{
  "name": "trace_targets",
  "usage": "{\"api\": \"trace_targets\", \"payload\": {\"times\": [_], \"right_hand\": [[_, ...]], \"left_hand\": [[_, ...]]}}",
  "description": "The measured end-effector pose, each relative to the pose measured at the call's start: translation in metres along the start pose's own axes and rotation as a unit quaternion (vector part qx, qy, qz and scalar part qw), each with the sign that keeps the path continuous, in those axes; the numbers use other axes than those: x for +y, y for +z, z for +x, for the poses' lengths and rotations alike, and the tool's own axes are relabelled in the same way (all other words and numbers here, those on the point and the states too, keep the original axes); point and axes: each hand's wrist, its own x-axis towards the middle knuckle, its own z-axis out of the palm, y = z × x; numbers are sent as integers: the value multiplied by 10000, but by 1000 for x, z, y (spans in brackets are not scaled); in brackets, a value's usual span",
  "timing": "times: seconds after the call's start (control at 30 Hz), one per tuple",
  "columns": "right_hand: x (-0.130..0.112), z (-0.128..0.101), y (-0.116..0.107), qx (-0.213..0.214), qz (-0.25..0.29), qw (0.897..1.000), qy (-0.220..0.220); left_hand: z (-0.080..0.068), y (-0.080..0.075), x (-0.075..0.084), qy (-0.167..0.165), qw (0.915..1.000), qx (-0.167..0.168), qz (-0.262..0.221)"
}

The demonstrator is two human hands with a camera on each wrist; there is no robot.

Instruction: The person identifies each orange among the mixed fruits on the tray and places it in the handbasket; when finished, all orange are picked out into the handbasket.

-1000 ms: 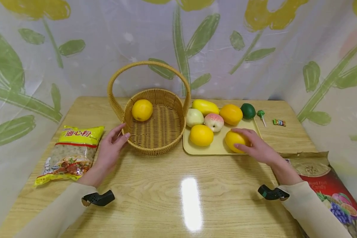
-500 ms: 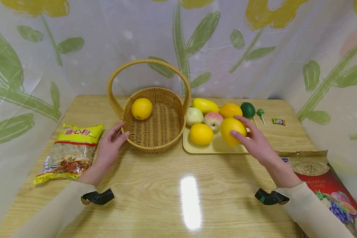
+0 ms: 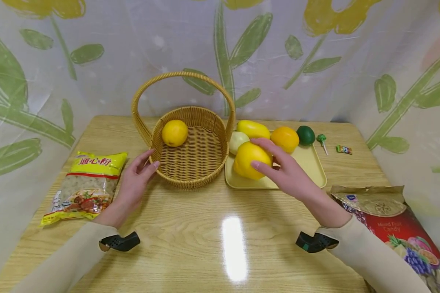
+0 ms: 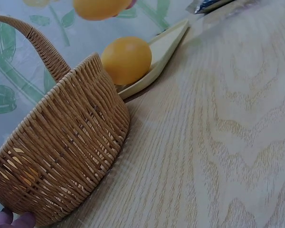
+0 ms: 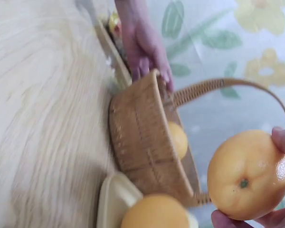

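Lifted off tray (image 3: 311,171): yellow fruit (image 3: 250,160), right hand (image 3: 286,173) grasping; left hand (image 3: 133,183) apparently relaxed against basket (image 3: 190,162).

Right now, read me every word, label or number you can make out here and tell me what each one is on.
"通心粉": in red on the yellow top of the pasta bag by the left hand.
"Mixed Fruit Candy": on the red candy bag, blurred, so only a likely reading.
Small wrapped candy: print too small to read.
Nothing else carries text.

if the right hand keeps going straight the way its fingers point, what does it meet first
Likely the wicker basket: the right hand, holding a yellow fruit over the tray, points left toward the basket's near rim. Height above that rim is unclear.
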Motion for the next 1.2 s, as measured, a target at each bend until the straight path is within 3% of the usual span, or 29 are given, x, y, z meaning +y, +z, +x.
{"api": "trace_targets", "payload": {"times": [0.2,0.33,0.4,0.57,0.77,1.03,1.2], "right_hand": [[-14,32,20,-285,-112,9988,-391],[-22,63,37,-496,-603,9942,-745],[-28,80,45,-506,-869,9924,-715],[-40,123,61,-397,-1336,9899,-274],[-33,163,75,-401,-1618,9849,476],[-23,194,85,-804,-1799,9760,925],[-16,204,91,-594,-1553,9789,1189]], "left_hand": [[-1,1,1,17,10000,-30,-1],[-1,0,1,-25,10000,-81,16],[-1,0,2,-22,10000,-95,8],[-2,0,2,33,9999,-125,-45],[-3,-1,3,-46,9999,-125,68],[-2,-2,3,-66,9999,-57,111],[-1,-2,1,-25,9999,-114,107]]}}
